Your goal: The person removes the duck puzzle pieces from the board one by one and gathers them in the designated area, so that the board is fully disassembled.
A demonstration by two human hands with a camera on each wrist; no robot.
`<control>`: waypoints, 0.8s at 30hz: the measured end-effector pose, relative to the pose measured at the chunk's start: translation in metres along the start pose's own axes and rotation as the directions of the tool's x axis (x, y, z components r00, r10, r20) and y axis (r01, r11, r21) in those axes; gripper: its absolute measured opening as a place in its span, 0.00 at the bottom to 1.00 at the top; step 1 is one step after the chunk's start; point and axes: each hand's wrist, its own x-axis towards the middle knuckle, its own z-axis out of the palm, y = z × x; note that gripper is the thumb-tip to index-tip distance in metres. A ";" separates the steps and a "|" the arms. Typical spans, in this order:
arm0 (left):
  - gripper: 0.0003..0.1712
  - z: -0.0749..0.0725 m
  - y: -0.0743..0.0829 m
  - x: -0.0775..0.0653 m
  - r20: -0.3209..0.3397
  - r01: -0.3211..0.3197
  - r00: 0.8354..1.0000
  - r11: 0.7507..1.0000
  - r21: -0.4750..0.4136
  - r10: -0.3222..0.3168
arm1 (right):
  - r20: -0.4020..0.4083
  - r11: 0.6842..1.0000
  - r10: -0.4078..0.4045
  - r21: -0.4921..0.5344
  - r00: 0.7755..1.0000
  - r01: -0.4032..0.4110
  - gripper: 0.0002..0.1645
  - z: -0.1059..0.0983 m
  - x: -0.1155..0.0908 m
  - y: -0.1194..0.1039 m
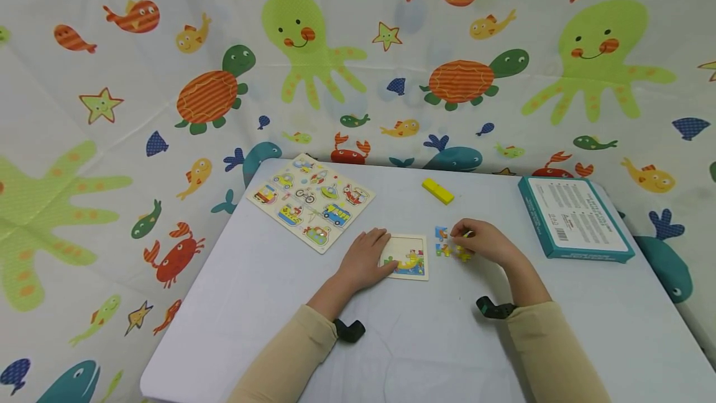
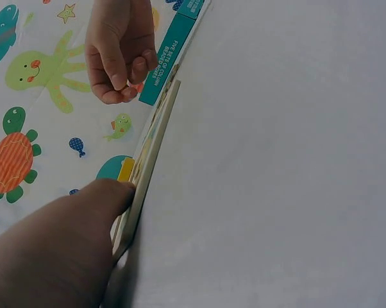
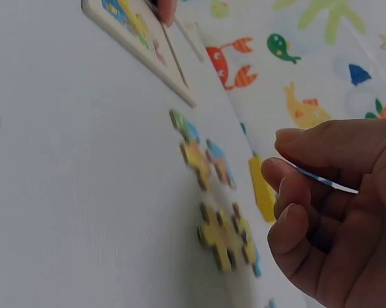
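My left hand (image 1: 366, 260) rests on the left side of a small wooden puzzle board (image 1: 416, 273), fingers along its upper left corner and thumb across its lower part. Several joined pieces with a yellow and blue picture fill the board's lower part; its upper part shows bare wood. To its right, my right hand (image 1: 483, 241) is raised over the loose jigsaw pieces (image 1: 442, 250). Between thumb and curled fingers it pinches a thin puzzle piece (image 3: 324, 181), seen edge-on with a blue and white face. More yellow pieces (image 3: 218, 236) lie just below this hand.
A larger board with vehicle pictures (image 1: 310, 201) lies at the back left. Behind the loose pieces is a yellow block (image 1: 438, 191). A teal box (image 1: 578, 219) lies at the right. A sea-animal cloth (image 1: 330, 135) hangs behind the white table (image 1: 252, 303).
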 end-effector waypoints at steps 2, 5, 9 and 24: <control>0.43 0.001 0.000 0.000 -0.004 -0.003 1.000 1.000 -0.001 0.003 | 0.010 1.000 -0.010 0.011 1.000 0.009 0.13 0.004 0.001 -0.007; 0.43 0.001 0.000 0.000 -0.008 -0.004 1.000 1.000 -0.005 0.004 | 0.029 1.000 -0.028 0.012 0.999 0.028 0.13 0.012 0.003 -0.017; 0.43 0.001 -0.001 0.000 -0.005 -0.003 1.000 1.000 -0.006 0.003 | 0.068 0.999 -0.038 0.012 0.997 0.037 0.12 0.024 0.008 -0.029; 0.43 0.002 -0.003 0.001 -0.012 -0.012 1.000 1.000 -0.003 0.012 | 0.124 0.993 -0.115 0.000 0.986 0.115 0.14 0.060 0.023 -0.046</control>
